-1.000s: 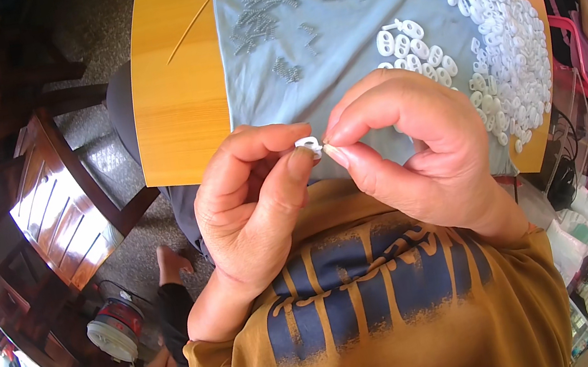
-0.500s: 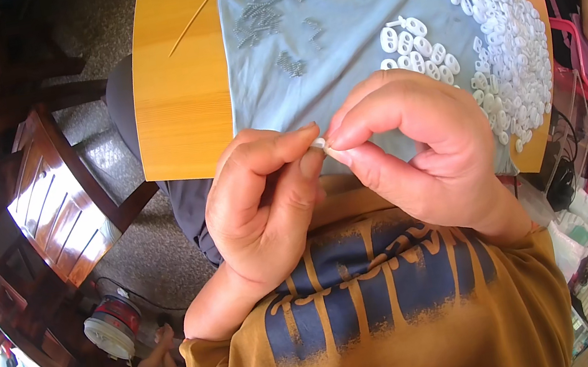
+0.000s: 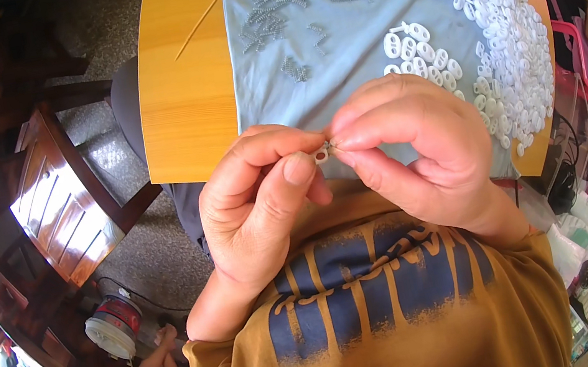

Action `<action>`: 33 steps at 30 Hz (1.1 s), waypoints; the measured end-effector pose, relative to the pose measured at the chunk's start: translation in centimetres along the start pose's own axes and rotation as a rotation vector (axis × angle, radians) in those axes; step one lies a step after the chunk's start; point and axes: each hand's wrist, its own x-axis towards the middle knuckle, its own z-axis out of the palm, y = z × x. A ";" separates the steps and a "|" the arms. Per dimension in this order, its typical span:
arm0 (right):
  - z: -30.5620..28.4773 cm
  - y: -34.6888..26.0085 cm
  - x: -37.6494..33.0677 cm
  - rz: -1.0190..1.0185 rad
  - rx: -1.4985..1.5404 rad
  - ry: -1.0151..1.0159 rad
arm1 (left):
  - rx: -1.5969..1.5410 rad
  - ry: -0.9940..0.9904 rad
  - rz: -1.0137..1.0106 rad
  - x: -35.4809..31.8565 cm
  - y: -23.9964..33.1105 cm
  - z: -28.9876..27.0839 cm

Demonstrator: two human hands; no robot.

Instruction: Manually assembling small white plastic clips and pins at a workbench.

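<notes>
Since a moment ago the left hand (image 3: 259, 205) has closed its thumb over the small white plastic clip (image 3: 321, 155), so both grips now clamp it; the right hand (image 3: 412, 144) seems to be seating a tiny metal spring. Beyond the grip, springs (image 3: 282, 18) and white clips (image 3: 489, 3) lie on grey cloth (image 3: 351, 57) on the counter (image 3: 184, 85).

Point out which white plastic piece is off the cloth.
The small white piece pinched between left hand and right hand; all others lie on the blue cloth.
</notes>
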 end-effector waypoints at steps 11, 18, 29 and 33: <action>0.0 0.0 -0.1 0.008 0.081 0.003 | -0.012 -0.012 0.050 -0.3 -0.2 0.0; -0.1 -0.2 -0.2 0.031 0.112 -0.005 | 0.051 0.001 0.035 -0.6 -0.1 0.2; 0.7 0.1 -1.3 0.033 0.049 0.062 | 0.079 0.012 -0.021 -0.9 -1.1 -0.2; -1.4 0.1 -1.2 -0.034 -0.154 0.092 | -0.034 0.125 -0.012 -0.5 0.0 0.3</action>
